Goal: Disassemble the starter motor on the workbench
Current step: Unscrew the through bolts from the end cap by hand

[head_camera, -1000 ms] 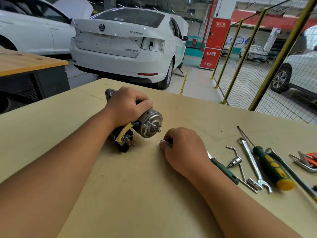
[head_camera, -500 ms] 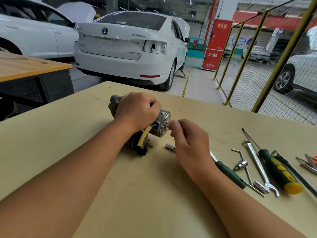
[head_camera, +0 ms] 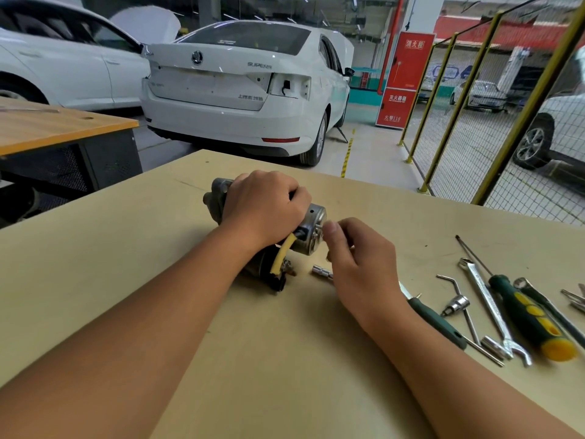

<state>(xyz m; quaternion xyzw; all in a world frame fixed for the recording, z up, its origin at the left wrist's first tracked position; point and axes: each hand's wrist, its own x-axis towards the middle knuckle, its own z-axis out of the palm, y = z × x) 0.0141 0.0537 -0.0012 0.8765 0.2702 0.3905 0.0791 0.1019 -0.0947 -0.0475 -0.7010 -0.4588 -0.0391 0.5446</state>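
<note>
left hand (head_camera: 266, 210) grips the starter (head_camera: 311, 231): grimy, silver end cap, yellow lead. right hand (head_camera: 357, 258) pinches its end bolt.

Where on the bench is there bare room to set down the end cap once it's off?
Bare wood lies left of the grey starter motor and near the front edge between the forearms. Right of the right hand, the silver spanner and green-and-yellow screwdriver crowd the light wooden workbench.
</note>
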